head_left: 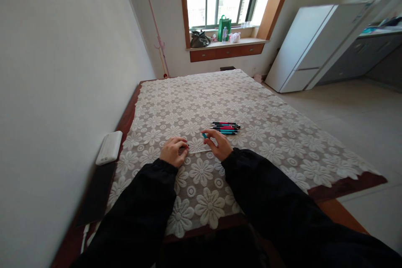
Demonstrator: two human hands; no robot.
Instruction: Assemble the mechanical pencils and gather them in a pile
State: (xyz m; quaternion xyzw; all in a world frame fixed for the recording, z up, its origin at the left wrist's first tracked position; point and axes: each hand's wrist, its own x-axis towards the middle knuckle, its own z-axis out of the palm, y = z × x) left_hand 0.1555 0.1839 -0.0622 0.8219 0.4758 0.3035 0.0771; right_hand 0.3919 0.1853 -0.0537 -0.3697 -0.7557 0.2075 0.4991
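Observation:
My left hand (173, 150) rests on the lace tablecloth (270, 134), fingers curled over the left end of a thin clear case or strip (199, 151). My right hand (220, 144) touches the strip's right end and pinches a small teal pen piece (204, 135) between thumb and fingers. Just beyond the right hand lies a small pile of several pens (225, 127), black, pink and teal, side by side. Both arms wear black sleeves.
A white box-like device (109, 147) and a black flat pad (96, 192) lie at the table's left edge by the wall. A white fridge (310, 46) stands at the right. Bags and bottles (224, 29) sit on the window sill.

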